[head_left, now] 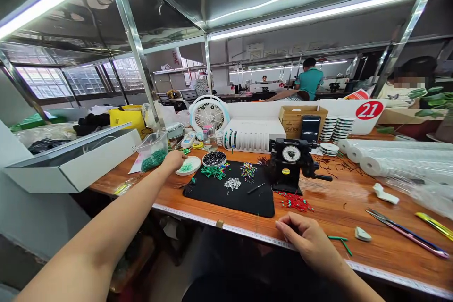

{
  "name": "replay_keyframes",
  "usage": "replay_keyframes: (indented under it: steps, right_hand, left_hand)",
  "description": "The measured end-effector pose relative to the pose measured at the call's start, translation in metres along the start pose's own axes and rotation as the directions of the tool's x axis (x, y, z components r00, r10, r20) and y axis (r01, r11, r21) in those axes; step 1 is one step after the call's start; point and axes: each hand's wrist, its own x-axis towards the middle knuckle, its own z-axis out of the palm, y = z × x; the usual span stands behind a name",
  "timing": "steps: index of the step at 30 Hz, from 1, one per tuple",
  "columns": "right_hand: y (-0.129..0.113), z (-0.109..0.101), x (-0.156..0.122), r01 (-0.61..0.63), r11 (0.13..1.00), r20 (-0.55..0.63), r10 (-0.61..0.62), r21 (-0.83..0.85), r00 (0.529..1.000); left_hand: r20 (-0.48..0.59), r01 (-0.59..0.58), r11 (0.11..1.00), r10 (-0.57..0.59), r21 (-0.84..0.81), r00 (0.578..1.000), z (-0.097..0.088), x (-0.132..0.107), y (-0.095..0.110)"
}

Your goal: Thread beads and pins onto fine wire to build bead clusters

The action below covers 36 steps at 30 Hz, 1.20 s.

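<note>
Green beads (pixel 154 159) heap inside a clear plastic tub (pixel 153 139) at the left end of a wooden workbench (pixel 339 207). Where is the left hand?

Left arm (pixel 95 217) stretches forward across the bench, and the left hand (pixel 173 160) lands between that tub and a white dish (pixel 193 163) of green beads, just beside both. Its fingers bend down together, tips hidden behind the knuckles, so whether they pinch anything cannot be told.

What lies at centre?

A black mat (pixel 247 205) carries green pins (pixel 214 172), white beads (pixel 232 184) and multicoloured pins (pixel 248 170). A bowl of black beads (pixel 214 158) stands at its top edge, and a black dial-faced bench machine (pixel 292 160) stands at its right.

And the right hand?

Right hand (pixel 307 240) rests low at the bench's front edge, above a tape measure (pixel 247 231) fixed along it. The wrist drops, the thumb reaches left, and the fingers curl loosely together, with nothing visible between them. Bent green wire pieces (pixel 341 243) lie just beside it, and scissors (pixel 406 233) lie well to the right.
</note>
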Motion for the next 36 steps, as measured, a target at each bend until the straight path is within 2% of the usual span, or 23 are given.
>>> replay_keyframes:
  steps: [2, 4, 6, 8, 10, 12, 14, 16, 19, 22, 27, 31, 34, 36]
  right_hand:
    - [-0.003, 0.000, 0.000, 0.008, 1.000, -0.002, -0.008, 0.012, 1.000]
    - [-0.006, -0.001, -0.001, 0.024, 0.999, 0.006, -0.024, 0.024, 1.000]
    - [-0.009, -0.001, -0.001, 0.040, 0.999, 0.011, -0.041, 0.033, 0.999]
    - [-0.010, -0.001, -0.001, 0.049, 0.998, 0.000, -0.049, 0.028, 0.999]
    - [-0.011, -0.001, 0.000, 0.053, 0.998, -0.023, -0.053, 0.023, 0.998]
    - [-0.010, -0.001, 0.000, 0.052, 0.998, -0.030, -0.051, 0.041, 0.998]
    - [-0.008, -0.002, 0.000, 0.060, 0.996, -0.033, -0.057, 0.069, 0.998]
    - [-0.006, -0.002, 0.000, 0.069, 0.994, -0.034, -0.066, 0.090, 0.997]
    - [-0.004, -0.002, -0.001, 0.072, 0.992, -0.041, -0.068, 0.104, 0.997]
    - [-0.004, -0.002, -0.001, 0.087, 0.991, -0.053, -0.082, 0.100, 0.995]
    - [-0.007, -0.002, -0.001, 0.093, 0.992, -0.056, -0.089, 0.080, 0.994]
    - [-0.007, -0.004, -0.003, 0.111, 0.991, -0.028, -0.109, 0.069, 0.994]
    - [-0.006, -0.006, 0.000, 0.124, 0.983, -0.042, -0.120, 0.132, 0.992]
    - [-0.008, -0.006, 0.003, 0.090, 0.958, -0.095, -0.066, 0.272, 0.993]
  left_hand:
    - [0.025, -0.045, 0.998, 0.044, 0.032, 0.999, 0.000, -0.003, 0.010]
    - [0.048, -0.128, 0.991, 0.127, 0.033, 0.991, 0.007, -0.010, 0.033]
    - [0.089, -0.249, 0.968, 0.248, 0.001, 0.965, 0.021, -0.020, 0.069]
    - [0.168, -0.375, 0.925, 0.379, -0.056, 0.910, 0.042, -0.032, 0.110]
    - [0.246, -0.446, 0.889, 0.457, -0.104, 0.855, 0.065, -0.040, 0.150]
    - [0.299, -0.456, 0.883, 0.467, -0.113, 0.832, 0.086, -0.042, 0.182]
    - [0.336, -0.421, 0.903, 0.424, -0.084, 0.841, 0.102, -0.037, 0.205]
    - [0.359, -0.365, 0.930, 0.357, -0.048, 0.862, 0.113, -0.027, 0.220]
    - [0.387, -0.269, 0.963, 0.254, -0.017, 0.886, 0.122, -0.010, 0.232]
    - [0.421, -0.177, 0.984, 0.165, -0.013, 0.892, 0.124, 0.001, 0.241]
    - [0.458, -0.067, 0.990, 0.116, -0.124, 0.881, 0.113, -0.003, 0.243]
    - [0.440, -0.016, 0.929, 0.190, -0.369, 0.878, 0.090, -0.032, 0.224]
    - [0.410, 0.037, 0.803, 0.263, -0.595, 0.873, 0.072, -0.071, 0.203]
    - [0.405, 0.097, 0.703, 0.286, -0.704, 0.868, 0.065, -0.103, 0.192]
